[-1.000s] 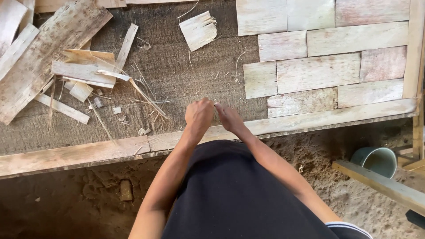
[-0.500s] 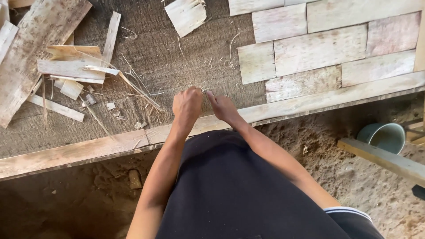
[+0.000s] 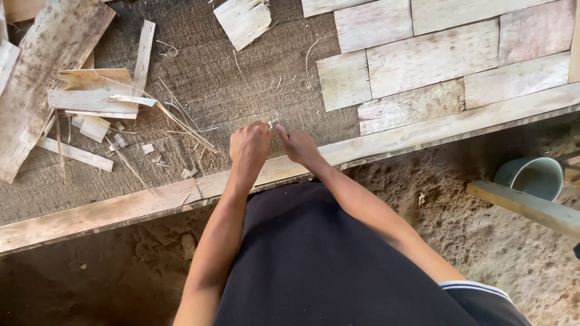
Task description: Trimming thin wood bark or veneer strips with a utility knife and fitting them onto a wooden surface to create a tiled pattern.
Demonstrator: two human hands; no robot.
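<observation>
Head view: we pinch a thin fibre (image 3: 273,122) between both hands.
Left hand (image 3: 249,147): fingers clenched on it.
Right hand (image 3: 298,145): fingertips grasping it, pulling taut.
Scraps (image 3: 96,105): at ten o'clock.

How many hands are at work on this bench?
2. The left hand is closed above the bench's near wooden edge. The right hand is right beside it. Both pinch a thin pale fibre. No other hands show.
</observation>
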